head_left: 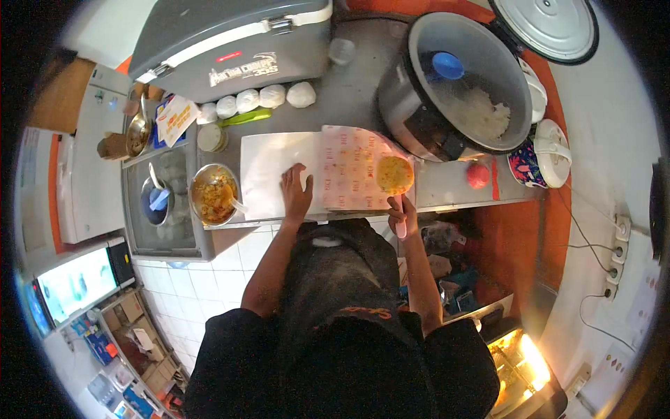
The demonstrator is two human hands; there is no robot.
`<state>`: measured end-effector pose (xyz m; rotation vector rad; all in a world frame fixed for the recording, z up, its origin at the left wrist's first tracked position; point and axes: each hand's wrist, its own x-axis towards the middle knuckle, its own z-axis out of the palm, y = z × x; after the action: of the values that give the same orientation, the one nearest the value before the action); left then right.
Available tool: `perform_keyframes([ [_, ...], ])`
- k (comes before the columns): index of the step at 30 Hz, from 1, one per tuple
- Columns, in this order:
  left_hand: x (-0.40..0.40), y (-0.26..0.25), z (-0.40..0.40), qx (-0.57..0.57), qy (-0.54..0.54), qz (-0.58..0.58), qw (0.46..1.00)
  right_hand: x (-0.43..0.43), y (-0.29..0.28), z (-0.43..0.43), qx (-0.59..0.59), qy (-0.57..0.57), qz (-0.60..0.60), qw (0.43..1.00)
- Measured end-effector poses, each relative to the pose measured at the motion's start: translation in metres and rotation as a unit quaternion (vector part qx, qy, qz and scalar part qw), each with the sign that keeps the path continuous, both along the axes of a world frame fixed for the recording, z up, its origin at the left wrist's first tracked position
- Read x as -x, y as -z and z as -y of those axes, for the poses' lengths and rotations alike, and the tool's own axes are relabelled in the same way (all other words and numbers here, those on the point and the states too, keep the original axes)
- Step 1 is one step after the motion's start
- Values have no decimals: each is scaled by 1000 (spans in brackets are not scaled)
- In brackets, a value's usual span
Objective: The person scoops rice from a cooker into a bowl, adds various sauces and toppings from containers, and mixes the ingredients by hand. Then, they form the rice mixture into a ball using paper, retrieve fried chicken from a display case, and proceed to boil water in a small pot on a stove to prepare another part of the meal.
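My right hand [402, 215] is closed around the pink handle of a ladle or scoop [396, 176], whose round head is filled with yellow food. The scoop is over the right part of a printed wrapping paper sheet [345, 167]. My left hand [297, 193] rests with fingers spread on a stack of plain white paper [261, 157], left of the printed sheet. Beside the stack, a metal bowl [194, 183] holds yellow-orange mixed food and a spoon. Behind the scoop, a large rice cooker [398, 115] stands open with white rice and a blue scoop [448, 65] inside.
A grey cooler box [241, 63] stands at the back, with several white wrapped balls [272, 96] and a green utensil [246, 118] before it. At left are a bowl with blue utensil [156, 201] and a metal bowl [137, 136]. A patterned container [523, 162] stands at right.
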<state>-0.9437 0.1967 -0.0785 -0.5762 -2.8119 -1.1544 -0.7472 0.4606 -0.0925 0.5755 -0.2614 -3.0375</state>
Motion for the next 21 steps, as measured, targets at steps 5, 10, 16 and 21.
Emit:
perform_keyframes([
  [5, 5, 8, 58, 219, 66, 24, 973, 27, -19, 26, -44, -47, 24, 998],
  [10, 44, 39, 103, -9, 193, 139, 971, 55, -23, 78, -26, -86, 0, 996],
  [16, 58, 34, 111, 253, 129, -3, 959, 69, 15, 140, -58, -127, -16, 990],
  [21, 63, 50, 90, 361, 164, 14, 918, 93, 3, 196, -43, -135, 18, 990],
])
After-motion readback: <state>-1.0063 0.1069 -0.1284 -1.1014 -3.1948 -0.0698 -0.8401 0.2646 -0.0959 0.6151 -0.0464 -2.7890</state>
